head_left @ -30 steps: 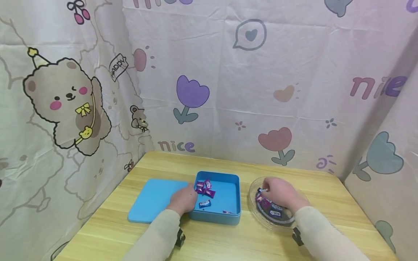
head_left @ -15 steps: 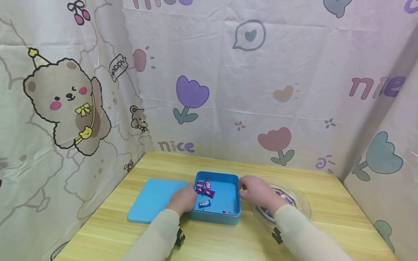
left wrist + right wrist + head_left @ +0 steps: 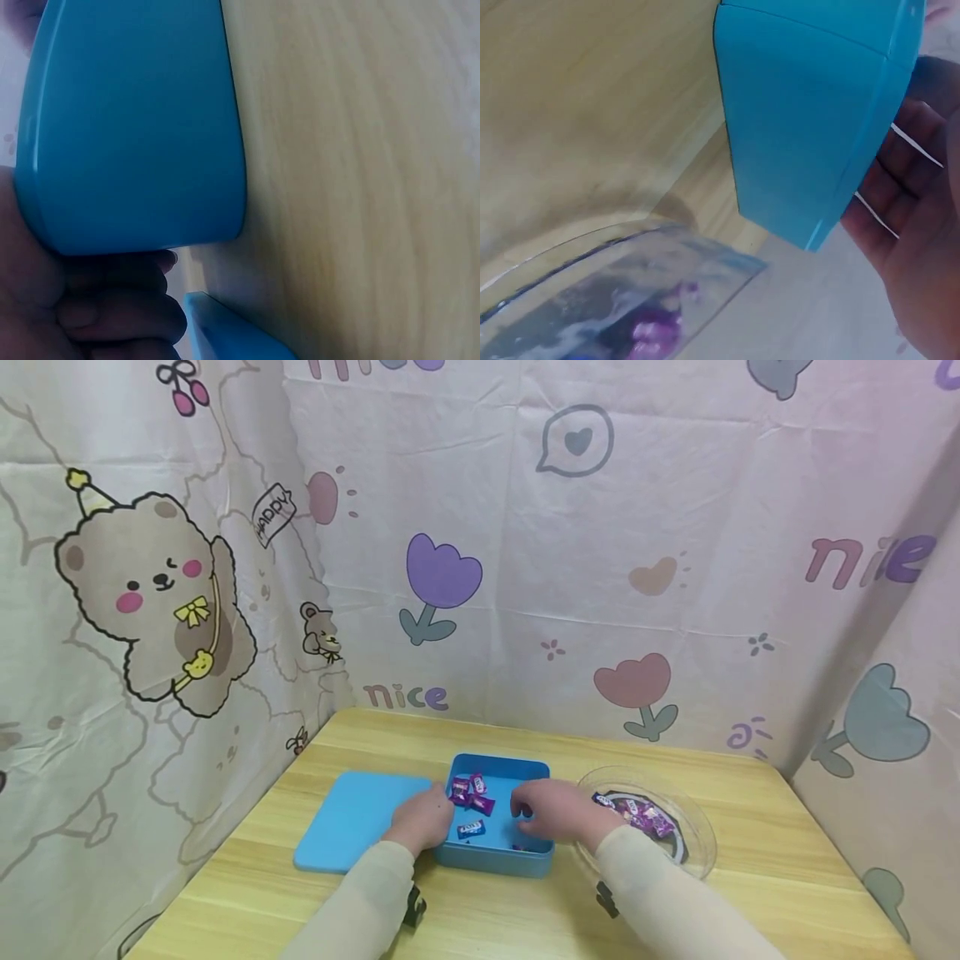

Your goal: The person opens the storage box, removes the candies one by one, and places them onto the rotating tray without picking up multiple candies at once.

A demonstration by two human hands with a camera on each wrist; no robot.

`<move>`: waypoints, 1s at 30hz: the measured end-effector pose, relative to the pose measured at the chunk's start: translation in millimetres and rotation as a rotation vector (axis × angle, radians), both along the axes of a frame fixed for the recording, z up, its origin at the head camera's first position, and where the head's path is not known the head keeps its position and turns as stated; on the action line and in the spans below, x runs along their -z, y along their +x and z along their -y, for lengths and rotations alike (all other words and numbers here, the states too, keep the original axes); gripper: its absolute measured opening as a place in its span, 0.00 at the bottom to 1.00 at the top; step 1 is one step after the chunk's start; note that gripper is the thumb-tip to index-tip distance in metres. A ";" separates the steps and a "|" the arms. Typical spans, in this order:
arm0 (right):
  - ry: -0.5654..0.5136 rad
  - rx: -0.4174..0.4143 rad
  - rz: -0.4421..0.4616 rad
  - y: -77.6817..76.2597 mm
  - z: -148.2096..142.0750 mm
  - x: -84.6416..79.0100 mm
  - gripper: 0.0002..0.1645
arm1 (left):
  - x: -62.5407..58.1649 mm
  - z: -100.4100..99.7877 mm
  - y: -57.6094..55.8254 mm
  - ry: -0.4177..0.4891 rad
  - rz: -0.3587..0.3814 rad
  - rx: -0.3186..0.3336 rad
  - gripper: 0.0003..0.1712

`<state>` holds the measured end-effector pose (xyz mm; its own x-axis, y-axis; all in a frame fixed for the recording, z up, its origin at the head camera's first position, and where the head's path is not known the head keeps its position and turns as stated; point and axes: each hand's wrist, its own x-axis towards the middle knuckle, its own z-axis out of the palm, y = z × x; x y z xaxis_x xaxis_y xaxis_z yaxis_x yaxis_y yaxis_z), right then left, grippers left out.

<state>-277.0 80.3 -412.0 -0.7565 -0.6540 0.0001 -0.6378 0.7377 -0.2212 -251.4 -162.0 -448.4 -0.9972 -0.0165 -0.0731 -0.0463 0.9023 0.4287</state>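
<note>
A blue box (image 3: 495, 862) without its lid holds several small wrapped candies (image 3: 481, 804), purple ones at the left and a blue one (image 3: 472, 829) nearer the front. My left hand (image 3: 422, 820) grips the box's left side, its curled fingers (image 3: 124, 311) under the corner in the left wrist view. My right hand (image 3: 558, 812) reaches over the right wall into the box, fingers bent downward. A dark spot shows between thumb and fingers; whether it is a candy or shadow is unclear. In the right wrist view the box hides the fingertips.
The blue lid (image 3: 352, 818) lies flat left of the box, partly behind my left hand. To the right stands a clear round dish (image 3: 703, 839) with several purple and blue candies (image 3: 648, 817). A patterned cloth (image 3: 525, 568) hangs behind the wooden table (image 3: 517, 918).
My right hand has moved left from inside the clear dish to over the box, which uncovers more candies in the dish. My left hand, the box and the lid have stayed put.
</note>
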 end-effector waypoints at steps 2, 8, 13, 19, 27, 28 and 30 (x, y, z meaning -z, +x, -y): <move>0.037 -0.022 0.024 0.9 3.0 1.6 0.07 | -0.8 -0.5 0.2 0.002 0.003 -0.004 0.29; 0.117 -0.037 0.128 6.7 12.2 0.9 0.08 | -1.4 -1.7 0.0 -0.020 0.004 0.000 0.29; 0.159 -0.025 0.155 7.1 19.1 2.1 0.10 | -1.6 -1.7 0.5 -0.036 -0.006 0.004 0.28; 0.217 0.009 0.159 5.9 24.3 4.6 0.13 | -2.2 -1.9 1.9 -0.025 -0.010 0.005 0.29; 0.243 0.005 0.133 5.7 25.4 6.9 0.12 | -2.9 -1.3 2.0 -0.030 -0.011 0.012 0.29; 0.235 0.005 0.134 5.4 25.2 7.3 0.11 | -2.9 -1.2 2.0 -0.030 -0.010 0.012 0.29; 0.214 0.001 0.135 5.0 24.7 8.2 0.10 | -3.0 -0.9 2.3 -0.026 -0.009 0.011 0.29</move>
<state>-271.9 55.6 -420.2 -0.7412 -0.6273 -0.2389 -0.6121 0.7777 -0.1431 -249.1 -161.1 -445.4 -0.9980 -0.0069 -0.0634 -0.0321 0.9137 0.4051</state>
